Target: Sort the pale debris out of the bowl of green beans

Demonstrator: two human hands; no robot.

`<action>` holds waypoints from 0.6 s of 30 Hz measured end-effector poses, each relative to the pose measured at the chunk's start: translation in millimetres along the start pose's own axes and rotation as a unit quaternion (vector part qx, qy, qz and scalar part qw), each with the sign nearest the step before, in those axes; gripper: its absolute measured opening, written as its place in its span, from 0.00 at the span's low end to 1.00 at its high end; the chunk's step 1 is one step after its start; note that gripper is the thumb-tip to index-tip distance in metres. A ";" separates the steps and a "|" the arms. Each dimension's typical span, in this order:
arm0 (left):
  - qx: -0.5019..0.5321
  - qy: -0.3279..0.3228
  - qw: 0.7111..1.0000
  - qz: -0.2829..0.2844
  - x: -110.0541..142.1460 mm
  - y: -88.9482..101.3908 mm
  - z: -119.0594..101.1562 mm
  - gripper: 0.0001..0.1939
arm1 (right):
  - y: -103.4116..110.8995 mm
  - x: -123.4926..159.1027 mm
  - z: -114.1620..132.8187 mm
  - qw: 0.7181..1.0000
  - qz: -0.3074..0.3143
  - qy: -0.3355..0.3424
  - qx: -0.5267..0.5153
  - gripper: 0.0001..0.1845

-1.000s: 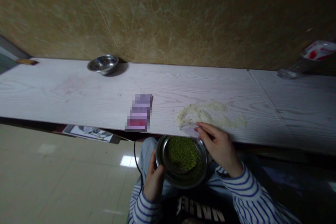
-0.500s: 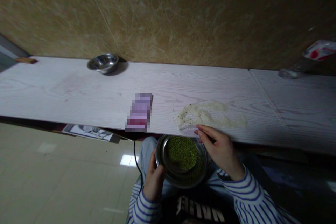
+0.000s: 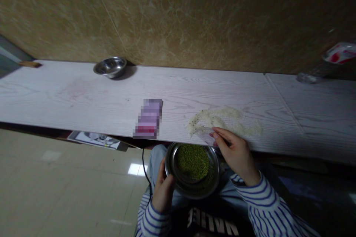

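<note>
My left hand (image 3: pixel 164 189) grips the left rim of a stainless steel bowl (image 3: pixel 194 193) in my lap, just below the table edge. Small green beans (image 3: pixel 193 162), which look like mung beans, lie in it. A thin, clear plastic piece with a curved edge (image 3: pixel 204 136) is pinched between the thumb and fingers of my right hand (image 3: pixel 232 150), at the table edge above the bowl. Its full shape is hard to make out. Beyond it, white grains like rice (image 3: pixel 222 118) are spread on the table, with dark specks among them at the left end.
On the white wood-grain table (image 3: pixel 172 85) stands a small steel bowl (image 3: pixel 110 68) near the wall. A blurred-out flat purple item (image 3: pixel 148 118) lies by the front edge. A clear plastic bottle (image 3: pixel 319 67) is at far right, and a black cable (image 3: pixel 144 170) hangs left of my lap.
My right hand shifts slightly right, and the plastic piece moves with it along the table edge. My left hand and the bowl of green beans stay in place.
</note>
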State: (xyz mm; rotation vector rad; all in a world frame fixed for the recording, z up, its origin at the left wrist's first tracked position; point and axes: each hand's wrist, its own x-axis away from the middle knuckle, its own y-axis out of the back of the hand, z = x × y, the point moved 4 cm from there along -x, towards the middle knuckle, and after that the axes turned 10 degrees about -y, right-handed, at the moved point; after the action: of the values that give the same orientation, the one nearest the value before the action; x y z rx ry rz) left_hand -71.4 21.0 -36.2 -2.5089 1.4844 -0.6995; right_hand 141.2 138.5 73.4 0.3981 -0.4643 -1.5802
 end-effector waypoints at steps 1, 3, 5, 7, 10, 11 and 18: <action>0.004 0.003 1.000 -0.001 0.0 0.0 0.3 0.30 | -0.9 -0.2 0.4 1.000 0.001 0.004 0.002 0.17; 0.009 0.008 1.000 -0.002 0.3 0.2 0.6 0.31 | -2.3 0.0 1.5 1.000 0.007 0.012 0.003 0.18; 0.013 0.005 1.000 -0.001 0.5 0.4 0.4 0.31 | -3.0 0.7 2.5 1.000 0.015 0.016 0.004 0.18; 0.016 0.000 1.000 -0.002 0.5 0.7 0.4 0.31 | -3.3 1.5 3.1 1.000 0.025 0.016 0.002 0.18; 0.020 -0.002 1.000 0.004 0.4 0.5 1.2 0.31 | -2.6 2.9 3.6 0.999 0.033 0.014 0.000 0.18; 0.018 -0.005 1.000 0.006 0.2 0.4 1.3 0.30 | -2.3 3.3 3.7 0.999 0.034 0.013 0.001 0.17; 0.012 -0.001 1.000 0.006 -0.1 0.0 1.5 0.30 | -0.3 6.1 5.2 0.999 0.038 0.019 0.008 0.17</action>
State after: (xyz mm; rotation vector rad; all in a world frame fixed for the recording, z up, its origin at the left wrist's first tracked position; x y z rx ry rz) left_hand -70.7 20.9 -37.5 -2.4805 1.4785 -0.7080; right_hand 137.8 132.8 77.8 0.4175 -0.4589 -1.4932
